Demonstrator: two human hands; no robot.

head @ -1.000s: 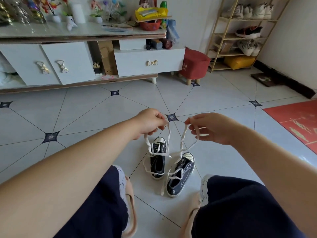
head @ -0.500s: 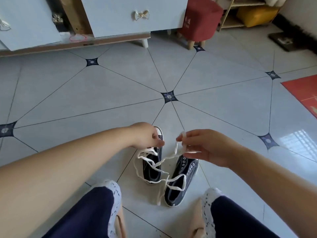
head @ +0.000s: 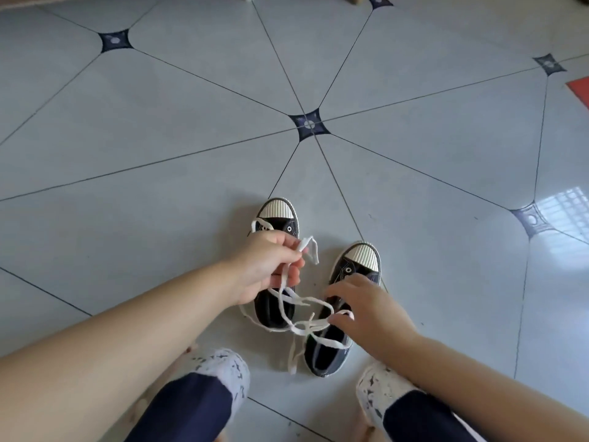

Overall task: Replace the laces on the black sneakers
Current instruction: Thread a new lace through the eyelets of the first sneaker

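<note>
Above the sneakers [head: 361,255], left hand [head: 266,269] fingers pinch the lace [head: 299,328], right hand [head: 371,311] fingers apart; tiled floor [head: 159,173] beyond

Floor tiles [head: 191,138] look smooth and glossy, with a window reflection [head: 570,212] well right of the left sneaker [head: 267,312]. It and the right sneaker [head: 325,352] beside it are matt black canvas with ribbed white rubber-like toe caps [head: 276,211] and shiny eyelets [head: 289,229]. The laces [head: 302,327] over them are flat matt woven cloth
</note>
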